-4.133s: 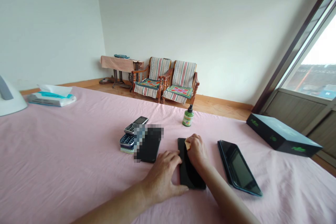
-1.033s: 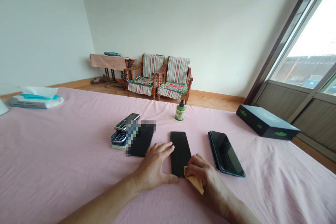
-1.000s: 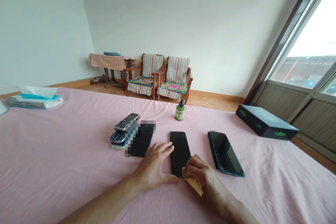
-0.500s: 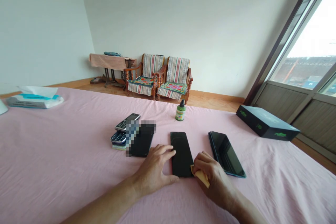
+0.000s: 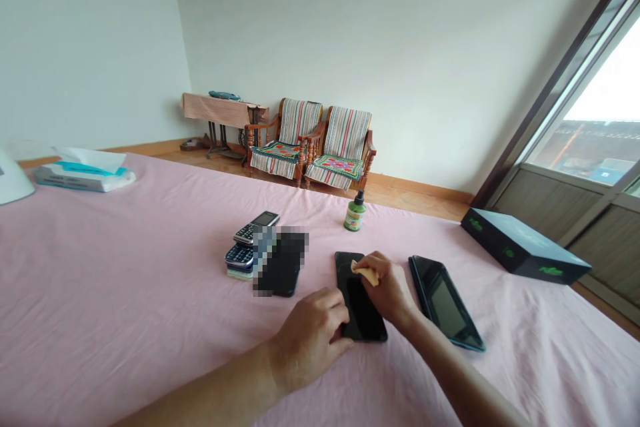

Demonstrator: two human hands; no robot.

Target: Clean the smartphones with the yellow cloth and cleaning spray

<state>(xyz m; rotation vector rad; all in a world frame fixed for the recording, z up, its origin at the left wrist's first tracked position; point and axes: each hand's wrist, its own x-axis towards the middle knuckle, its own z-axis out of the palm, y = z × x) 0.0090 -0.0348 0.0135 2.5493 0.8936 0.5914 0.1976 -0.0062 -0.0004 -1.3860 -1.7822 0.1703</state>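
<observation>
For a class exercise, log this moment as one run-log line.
left hand: at left edge of phone; right hand: holds cloth over phone; spray bottle: upright

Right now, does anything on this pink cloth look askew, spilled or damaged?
Nothing looks spilled. The upper keypad phone appears offset on the lower keypad phone, which looks uneven. Pixelation beside them blocks the view, so damage there can't be judged.

Cloth [image 5: 369, 274] apparently on phone [image 5: 365, 315]

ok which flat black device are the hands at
The flat black rectangular phone in the middle: the left hand touches its edge, the right hand holds a yellow cloth over it. No hand is on the left black device or right black device.
</observation>
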